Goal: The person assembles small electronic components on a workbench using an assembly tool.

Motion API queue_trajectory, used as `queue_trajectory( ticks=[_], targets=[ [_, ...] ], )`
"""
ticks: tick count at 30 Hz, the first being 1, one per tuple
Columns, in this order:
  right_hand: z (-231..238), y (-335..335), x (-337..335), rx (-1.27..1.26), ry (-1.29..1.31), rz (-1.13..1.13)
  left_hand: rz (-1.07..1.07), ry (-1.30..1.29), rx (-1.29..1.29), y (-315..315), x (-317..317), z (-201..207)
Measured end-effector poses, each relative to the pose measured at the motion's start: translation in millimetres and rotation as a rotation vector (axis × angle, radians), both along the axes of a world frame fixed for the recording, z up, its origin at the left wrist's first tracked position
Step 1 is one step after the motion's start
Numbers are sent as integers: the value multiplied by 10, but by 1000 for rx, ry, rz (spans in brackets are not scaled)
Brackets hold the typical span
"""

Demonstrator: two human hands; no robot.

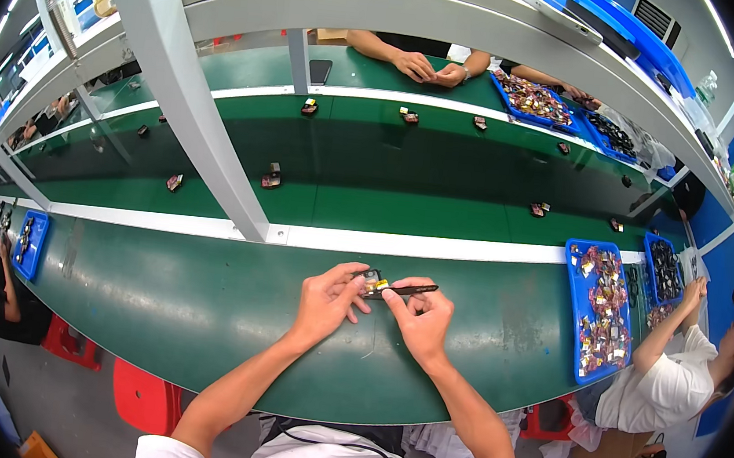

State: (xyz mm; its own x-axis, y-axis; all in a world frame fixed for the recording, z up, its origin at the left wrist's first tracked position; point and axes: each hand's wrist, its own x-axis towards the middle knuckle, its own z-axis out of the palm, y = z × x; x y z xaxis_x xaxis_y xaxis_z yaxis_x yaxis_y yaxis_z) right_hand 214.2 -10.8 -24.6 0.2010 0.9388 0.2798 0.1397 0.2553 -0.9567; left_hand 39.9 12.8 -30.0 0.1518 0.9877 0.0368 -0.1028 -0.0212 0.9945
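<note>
Over the green bench (201,301), my two hands meet just in front of me. My left hand (323,302) is closed on a small dark electronic part (370,276) with a clear or grey face and a yellow piece beside it. Black tweezers (419,289) are pinched in my right hand (425,321). They lie across the fingers, one end pointing right and the other reaching the small part. My fingers hide much of the part, so its exact kind cannot be made out.
A blue tray (582,373) of small wired parts stands to the right, beside a smaller blue tray (651,242). Another blue tray (28,274) is at far left. Small assemblies (272,177) lie on the belt behind a grey post (190,88). Co-workers sit right, left and opposite.
</note>
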Motion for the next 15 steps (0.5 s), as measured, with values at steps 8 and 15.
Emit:
queue_trajectory(
  ticks=[8, 15],
  targets=[
    [-45, 32, 43, -144, 305, 116, -10, 16, 58, -29, 31, -6],
    [-20, 27, 65, -191, 369, 163, 10, 23, 90, -23, 51, -49]
  ],
)
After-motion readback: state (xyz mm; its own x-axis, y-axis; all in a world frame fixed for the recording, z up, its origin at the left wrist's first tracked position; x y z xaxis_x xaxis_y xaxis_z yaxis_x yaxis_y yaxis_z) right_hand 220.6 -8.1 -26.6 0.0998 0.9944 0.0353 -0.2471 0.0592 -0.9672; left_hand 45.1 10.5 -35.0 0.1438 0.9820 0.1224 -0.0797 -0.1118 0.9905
